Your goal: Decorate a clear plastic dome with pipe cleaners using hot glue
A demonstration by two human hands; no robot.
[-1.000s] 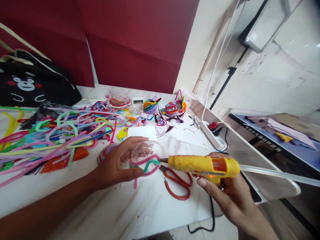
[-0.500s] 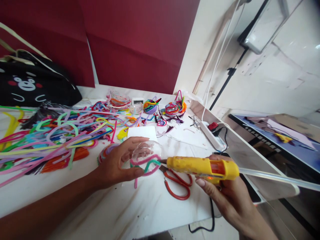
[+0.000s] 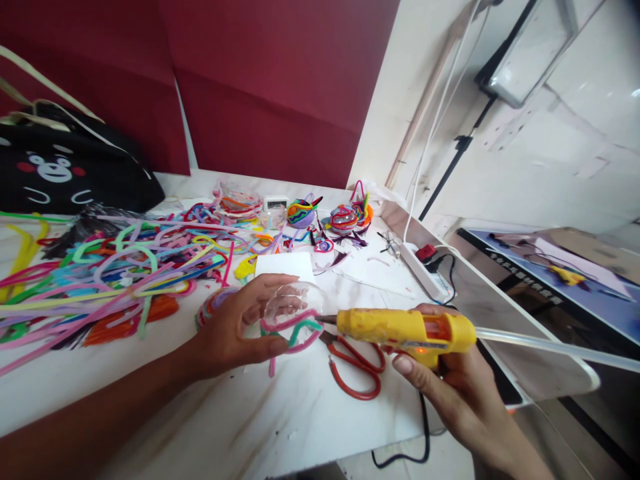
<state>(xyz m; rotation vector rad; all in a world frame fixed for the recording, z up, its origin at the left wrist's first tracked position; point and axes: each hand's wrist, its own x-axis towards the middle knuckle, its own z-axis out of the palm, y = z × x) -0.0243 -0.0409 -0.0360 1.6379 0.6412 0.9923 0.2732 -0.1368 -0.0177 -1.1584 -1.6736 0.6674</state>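
My left hand (image 3: 250,320) is closed around a clear plastic ball (image 3: 313,294), thumb in front and fingers behind. Pink pipe cleaners (image 3: 285,323) and a bent teal one (image 3: 299,328) lie along the ball's near side. In my right hand (image 3: 455,393) is a yellow glue gun (image 3: 390,325), its small orange light lit and a clear glue stick (image 3: 540,343) sticking out of the back. The nozzle tip points left, at the ball's right edge by the pipe cleaners; whether it touches cannot be told. Red-handled scissors (image 3: 357,385) lie on the table beneath the gun.
A heap of colourful pipe cleaners (image 3: 120,273) covers the table's left side. Decorated balls (image 3: 303,213) stand at the back. A white power strip (image 3: 425,270) sits at right, near glasses (image 3: 389,245). The black cord (image 3: 425,433) hangs at the front edge.
The glue gun has shifted very slightly, its nozzle up a little at the ball's edge. The cord below it has swung left a little. My left hand and the ball have stayed put.
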